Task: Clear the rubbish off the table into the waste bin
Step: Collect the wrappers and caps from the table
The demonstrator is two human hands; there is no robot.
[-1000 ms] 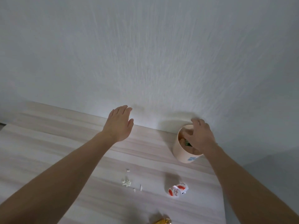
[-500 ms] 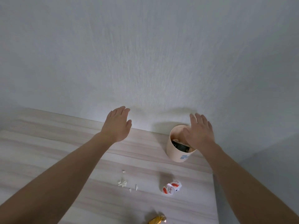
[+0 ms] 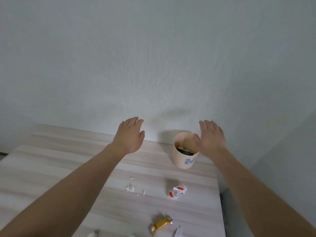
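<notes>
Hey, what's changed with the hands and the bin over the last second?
The right hand was curled down inside the waste bin; it has opened and lifted out, empty, and a dark piece now lies in the bin. The left hand stayed open above the table; the red-and-white wrapper, gold sweet and white scraps lie untouched.

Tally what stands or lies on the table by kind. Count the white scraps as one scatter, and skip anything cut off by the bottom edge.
Waste bin: 1
Red-and-white wrapper: 1
Gold-wrapped sweet: 1
Scatter of white scraps: 1
Total: 4
</notes>
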